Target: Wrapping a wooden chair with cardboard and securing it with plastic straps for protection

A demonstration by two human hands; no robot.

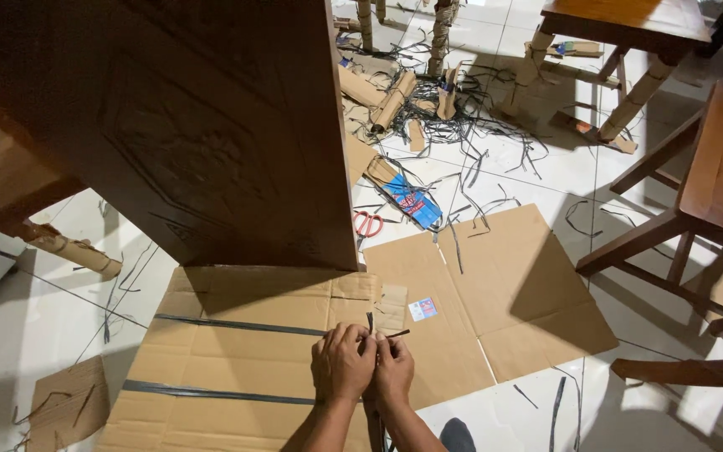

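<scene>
My left hand (342, 363) and my right hand (392, 370) meet at the right edge of a cardboard wrap (236, 351) lying on the floor. Both pinch the ends of a dark plastic strap (240, 326) that crosses the cardboard; short strap ends (385, 331) stick up between my fingers. A second dark strap (211, 392) crosses the cardboard lower down. The cardboard covers the low end of a big dark carved wooden panel (202, 125) that rises toward the top left.
A flat cardboard sheet (504, 293) lies on the white tiles to the right. Red-handled scissors (368, 223) and a blue packet (416, 203) lie beyond it. Strap offcuts and cardboard rolls (428, 109) litter the floor. Wooden chairs (713, 192) stand right; wrapped table legs (638, 92) behind.
</scene>
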